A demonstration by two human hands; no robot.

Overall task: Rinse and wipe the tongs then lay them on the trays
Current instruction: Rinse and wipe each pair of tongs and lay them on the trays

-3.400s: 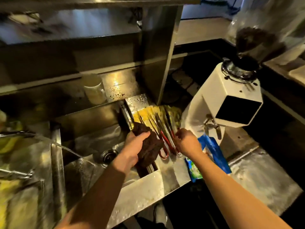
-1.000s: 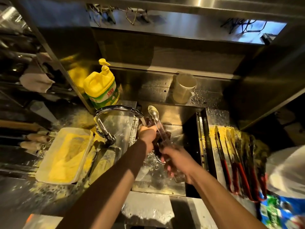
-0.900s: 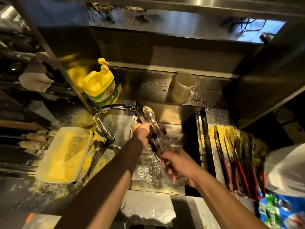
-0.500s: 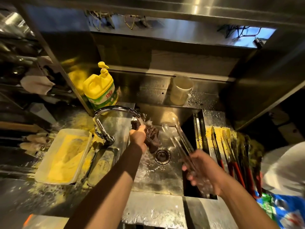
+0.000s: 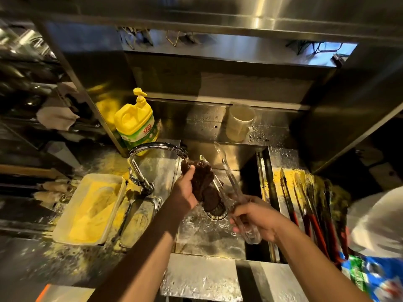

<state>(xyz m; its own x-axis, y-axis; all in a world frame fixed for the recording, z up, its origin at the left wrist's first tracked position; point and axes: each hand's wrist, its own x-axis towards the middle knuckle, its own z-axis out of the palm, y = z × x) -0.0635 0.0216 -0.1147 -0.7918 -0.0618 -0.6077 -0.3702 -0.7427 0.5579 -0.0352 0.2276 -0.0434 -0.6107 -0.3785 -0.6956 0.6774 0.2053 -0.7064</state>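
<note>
My right hand [image 5: 256, 219] grips the handle end of clear plastic tongs [image 5: 226, 168] over the steel sink [image 5: 209, 234], their tips pointing away toward the back wall. My left hand [image 5: 185, 191] holds a dark brown cloth [image 5: 201, 179] wrapped round one arm of the tongs, just under the spout of the curved tap [image 5: 152, 149]. To the right of the sink, several red-handled tongs [image 5: 309, 214] lie side by side on a steel tray [image 5: 281, 158] lined with yellow.
A yellow soap pump bottle [image 5: 136, 125] and a beige cup [image 5: 238, 123] stand behind the sink. A white tub of yellow stuff [image 5: 89, 210] and a small steel pan [image 5: 138, 221] lie at the left. A white machine [image 5: 377, 221] and a blue-green packet [image 5: 375, 280] are at the right.
Earlier my right hand was at the tray among the red-handled tongs. It now holds clear tongs over the sink, and my left hand has brought the cloth back onto them.
</note>
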